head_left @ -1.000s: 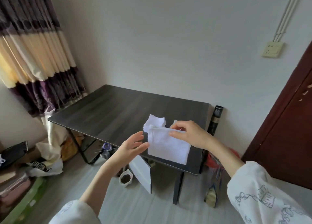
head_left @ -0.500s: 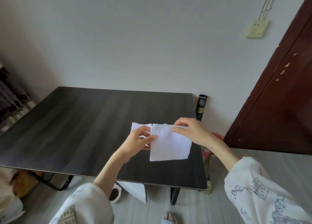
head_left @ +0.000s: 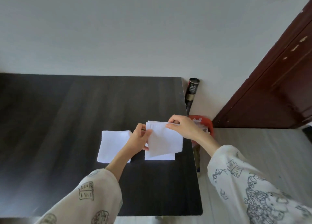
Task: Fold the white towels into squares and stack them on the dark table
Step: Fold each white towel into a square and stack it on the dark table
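Note:
I hold a folded white towel above the dark table, near its right edge. My right hand pinches its top right corner. My left hand grips its left edge. Under the held towel a second white towel lies flat on the table, only its lower strip showing. A third white towel, folded to a square, lies flat to the left, partly covered by my left wrist.
A dark cylindrical tube leans against the wall past the table's right edge. A red bin with clear plastic in it stands on the floor beside the table. A dark red door fills the right side.
The view has swung down and closer over the table. My left hand has closed on the towel's left edge. Two flat towels on the table are now visible under and beside it.

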Motion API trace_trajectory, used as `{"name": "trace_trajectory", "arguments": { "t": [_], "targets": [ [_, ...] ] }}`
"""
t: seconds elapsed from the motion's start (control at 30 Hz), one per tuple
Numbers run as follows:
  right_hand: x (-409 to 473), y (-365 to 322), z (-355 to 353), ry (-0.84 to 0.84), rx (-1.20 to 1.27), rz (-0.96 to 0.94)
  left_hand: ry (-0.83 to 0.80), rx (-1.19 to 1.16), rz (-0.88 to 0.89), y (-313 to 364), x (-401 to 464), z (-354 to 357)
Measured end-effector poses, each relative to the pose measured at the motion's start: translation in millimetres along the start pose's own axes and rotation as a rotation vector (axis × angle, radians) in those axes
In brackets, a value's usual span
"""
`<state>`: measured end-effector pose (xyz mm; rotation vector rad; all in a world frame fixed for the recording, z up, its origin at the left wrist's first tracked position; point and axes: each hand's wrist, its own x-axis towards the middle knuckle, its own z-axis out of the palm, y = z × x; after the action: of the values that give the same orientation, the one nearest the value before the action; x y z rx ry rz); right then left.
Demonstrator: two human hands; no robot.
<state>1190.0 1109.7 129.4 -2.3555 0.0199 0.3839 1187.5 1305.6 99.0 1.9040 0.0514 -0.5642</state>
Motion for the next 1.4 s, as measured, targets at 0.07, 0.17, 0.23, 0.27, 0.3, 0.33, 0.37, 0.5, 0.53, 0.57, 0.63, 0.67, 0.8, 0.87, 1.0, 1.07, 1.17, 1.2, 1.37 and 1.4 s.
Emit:
{"name": "trace_trajectory", "arguments": {
  "t": [0.07, 0.17, 0.23, 0.27, 0.3, 0.33, 0.37, 0.5, 0.53, 0.57, 0.63, 0.67, 0.8, 0.87, 1.0, 1.07, 1.17, 1.2, 1.37, 1.4],
  "targets": [
    [14.7, 9.0, 6.2, -0.040, -0.003, 0.045, 0.017, 0.029, -0.039, -8.7, 15.8, 4.1],
    [31.6, 20.0, 16.0, -0.083, 0.003, 0.108, -0.001, 0.050, -0.084, -20.4, 35.6, 6.2],
    [39.8, 26.1, 21.7, -0.100, 0.038, 0.154, -0.025, 0.064, -0.117, -25.9, 44.6, 5.9],
    [43.2, 28.6, 24.6, -0.109, 0.052, 0.175, -0.034, 0.067, -0.131, -28.9, 47.7, 5.7],
    [46.3, 30.4, 27.3, -0.119, 0.060, 0.193, -0.044, 0.071, -0.139, -32.1, 50.9, 5.3],
    [48.8, 32.2, 30.4, -0.132, 0.067, 0.213, -0.055, 0.076, -0.147, -35.8, 53.4, 4.7],
    [51.4, 34.2, 33.7, -0.145, 0.077, 0.234, -0.066, 0.082, -0.157, -38.9, 55.7, 4.3],
    [60.7, 42.7, 47.8, -0.163, 0.087, 0.290, -0.096, 0.113, -0.184, -49.9, 63.1, 3.2],
    [62.8, 44.5, 50.3, -0.154, 0.075, 0.295, -0.092, 0.115, -0.184, -52.1, 64.4, 3.4],
    [64.5, 46.1, 52.2, -0.141, 0.066, 0.300, -0.087, 0.123, -0.182, -54.4, 65.4, 3.9],
    [66.9, 49.0, 54.6, -0.111, 0.077, 0.308, -0.082, 0.159, -0.179, -57.8, 67.2, 5.0],
    [67.8, 50.7, 55.1, -0.098, 0.091, 0.311, -0.082, 0.171, -0.180, -59.7, 68.3, 5.2],
    [70.1, 57.9, 56.8, -0.066, 0.135, 0.340, -0.073, 0.149, -0.190, -63.4, 73.4, 5.8],
    [70.8, 61.0, 59.2, -0.054, 0.144, 0.356, -0.069, 0.161, -0.198, -64.1, 76.5, 6.4],
    [71.3, 63.6, 62.4, -0.034, 0.122, 0.351, -0.052, 0.178, -0.217, -64.7, 80.0, 8.5],
    [71.0, 63.0, 63.8, 0.001, 0.113, 0.332, -0.034, 0.193, -0.227, -65.2, 81.7, 9.9],
    [69.8, 61.5, 67.8, 0.064, 0.106, 0.295, -0.015, 0.237, -0.231, -65.9, 83.8, 11.7],
    [69.1, 61.4, 69.4, 0.081, 0.102, 0.285, -0.011, 0.245, -0.232, -66.2, 83.8, 12.2],
    [64.4, 65.0, 75.9, 0.162, 0.082, 0.282, 0.006, 0.250, -0.240, -67.0, 82.2, 13.1],
    [62.5, 65.9, 76.9, 0.179, 0.079, 0.287, 0.011, 0.242, -0.244, -67.5, 81.7, 12.8]
  ]
}}
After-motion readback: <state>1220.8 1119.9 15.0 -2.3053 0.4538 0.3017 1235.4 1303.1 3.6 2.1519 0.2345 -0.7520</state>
